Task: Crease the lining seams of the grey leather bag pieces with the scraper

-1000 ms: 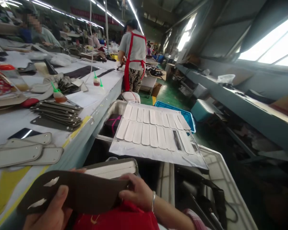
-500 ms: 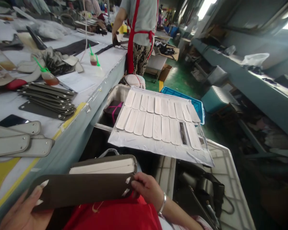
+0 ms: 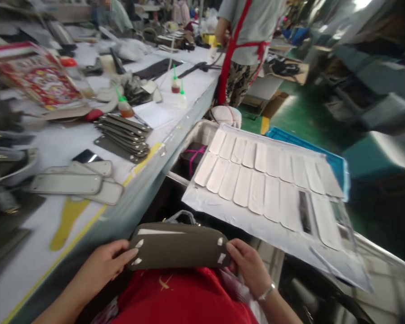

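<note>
A dark grey panel [image 3: 178, 252] with rounded corners and white tabs near both ends is stretched between my hands, just above my red apron. My left hand [image 3: 113, 258] pinches its left end. My right hand [image 3: 246, 263] grips the right end, thumb on top. Directly behind the panel stands a dark grey bag [image 3: 151, 226], mostly hidden, with a strip of pale edge showing; a loop handle [image 3: 180, 217] rises behind it. On the table to the left lies a fanned pile of similar dark panels [image 3: 123, 135].
Light grey panels [image 3: 67, 183] and a phone [image 3: 87, 156] rest on the table [image 3: 175, 148]. Bottles with green tips [image 3: 124, 108] stand beyond. At right, a white board [image 3: 236, 216] bearing rows of white pieces spans the bins [image 3: 384, 270]. A person in a red apron [image 3: 248, 45] stands ahead.
My view has swung left. The panel has moved back against the bag, covering most of its pale part. My left hand now pinches the panel's end instead of lying spread beneath it.
</note>
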Demonstrator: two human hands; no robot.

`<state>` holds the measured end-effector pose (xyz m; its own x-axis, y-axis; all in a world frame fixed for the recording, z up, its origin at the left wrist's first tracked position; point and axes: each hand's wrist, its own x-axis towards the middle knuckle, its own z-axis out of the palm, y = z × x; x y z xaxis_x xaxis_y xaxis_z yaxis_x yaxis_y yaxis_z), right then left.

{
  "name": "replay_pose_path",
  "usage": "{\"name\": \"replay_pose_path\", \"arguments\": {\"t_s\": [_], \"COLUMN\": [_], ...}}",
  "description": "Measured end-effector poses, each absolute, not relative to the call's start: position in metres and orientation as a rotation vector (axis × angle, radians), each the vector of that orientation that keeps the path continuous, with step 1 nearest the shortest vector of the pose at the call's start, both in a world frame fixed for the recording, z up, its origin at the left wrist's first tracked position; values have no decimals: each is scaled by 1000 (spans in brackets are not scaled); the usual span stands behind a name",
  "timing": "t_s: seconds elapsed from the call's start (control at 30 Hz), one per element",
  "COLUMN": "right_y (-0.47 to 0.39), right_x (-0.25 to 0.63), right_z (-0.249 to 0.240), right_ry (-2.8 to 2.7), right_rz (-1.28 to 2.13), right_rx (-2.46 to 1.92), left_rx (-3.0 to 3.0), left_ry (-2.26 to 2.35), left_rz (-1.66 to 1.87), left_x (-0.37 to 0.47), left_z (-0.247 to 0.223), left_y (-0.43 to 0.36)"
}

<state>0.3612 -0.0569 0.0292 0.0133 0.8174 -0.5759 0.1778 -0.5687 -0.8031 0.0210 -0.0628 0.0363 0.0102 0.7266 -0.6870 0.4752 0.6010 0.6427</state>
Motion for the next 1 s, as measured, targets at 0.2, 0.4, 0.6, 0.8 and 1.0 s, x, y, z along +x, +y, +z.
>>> {"name": "replay_pose_path", "arguments": {"t_s": [0.2, 0.4, 0.6, 0.8, 1.0], "right_y": [-51, -51, -52, -52, -49], "right_x": [362, 359, 355, 352, 349], "right_z": [28, 25, 26, 29, 33], "right_ry": [-1237, -1290, -1274, -1305, -1258], "right_rz": [1566, 1470, 1447, 1437, 1394], "right_rx": [-1872, -1905, -1915, -1914, -1995], "left_rx": [1080, 1135, 1157, 1144, 1177], "left_ry": [1721, 1723, 1715, 1708, 1717], "left_rz": [369, 507, 517, 531, 451], "left_x": [15, 10, 8, 7, 10], "left_z": [44, 35, 29, 31, 36], "left_y": [-52, -45, -40, -39, -38]}}
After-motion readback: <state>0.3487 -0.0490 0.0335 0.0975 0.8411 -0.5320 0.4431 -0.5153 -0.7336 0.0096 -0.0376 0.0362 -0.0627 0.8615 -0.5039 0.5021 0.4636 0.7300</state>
